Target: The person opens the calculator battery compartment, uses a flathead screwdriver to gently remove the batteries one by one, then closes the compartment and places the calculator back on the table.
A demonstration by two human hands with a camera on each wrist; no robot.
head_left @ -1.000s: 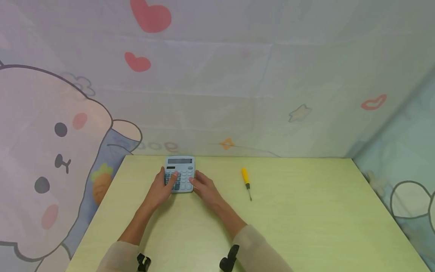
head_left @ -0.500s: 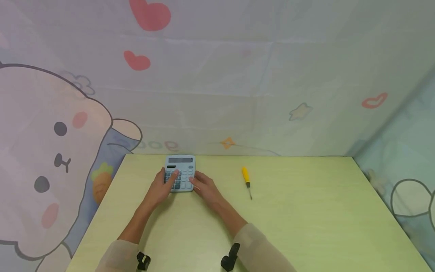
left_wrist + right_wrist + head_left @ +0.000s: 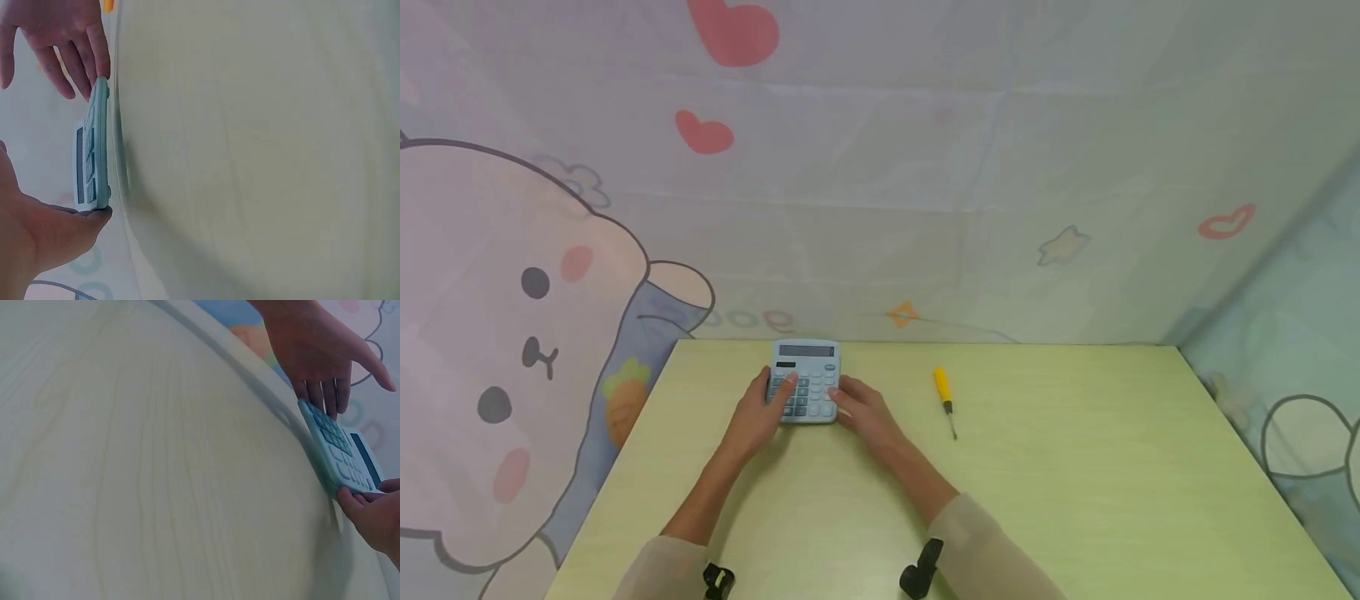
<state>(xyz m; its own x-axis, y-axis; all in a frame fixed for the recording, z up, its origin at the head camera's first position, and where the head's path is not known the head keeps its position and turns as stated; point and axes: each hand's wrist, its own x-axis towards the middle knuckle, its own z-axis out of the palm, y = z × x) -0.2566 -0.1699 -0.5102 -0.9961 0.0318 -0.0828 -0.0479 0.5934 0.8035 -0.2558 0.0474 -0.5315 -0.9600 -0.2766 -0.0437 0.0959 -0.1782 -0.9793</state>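
A pale blue calculator is held between the two hands near the back edge of the table, a little left of the middle. The left hand has its straight fingers at one side edge; its thumb stands away from the keys in the right wrist view. At the opposite edge, the right hand touches with straight fingers, its thumb also apart. In the left wrist view the calculator appears edge-on, with a shadow on the table beside it. Keys and display face up.
A screwdriver with a yellow handle lies to the right of the hands on the light wooden table. Behind the table hangs a printed cloth with hearts and a cartoon animal.
Both hands and the calculator have shifted slightly to the right together. The screwdriver has stayed in place.
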